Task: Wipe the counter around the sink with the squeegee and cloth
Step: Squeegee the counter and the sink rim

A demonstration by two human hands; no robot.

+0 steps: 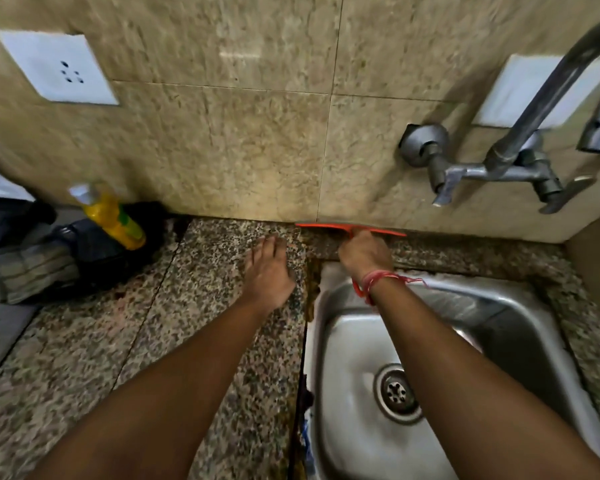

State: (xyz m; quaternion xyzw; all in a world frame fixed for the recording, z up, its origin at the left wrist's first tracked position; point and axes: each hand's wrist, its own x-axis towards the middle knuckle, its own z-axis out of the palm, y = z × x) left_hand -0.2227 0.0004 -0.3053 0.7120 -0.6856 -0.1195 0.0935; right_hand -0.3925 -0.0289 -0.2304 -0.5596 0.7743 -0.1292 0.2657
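Note:
My right hand [364, 254] grips the handle of an orange squeegee [326, 226], whose blade lies along the back of the speckled granite counter [205, 306], right against the tiled wall behind the steel sink [347, 393]. A red thread band circles that wrist. My left hand [269, 271] rests flat on the counter just left of the sink's back corner, fingers spread, holding nothing. No cloth is clearly seen near either hand.
A yellow bottle [113, 216] leans over dark items and a folded grey-green pad [35, 271] at the counter's back left. A wall tap [520, 161] juts out above the sink. A side wall closes the right end.

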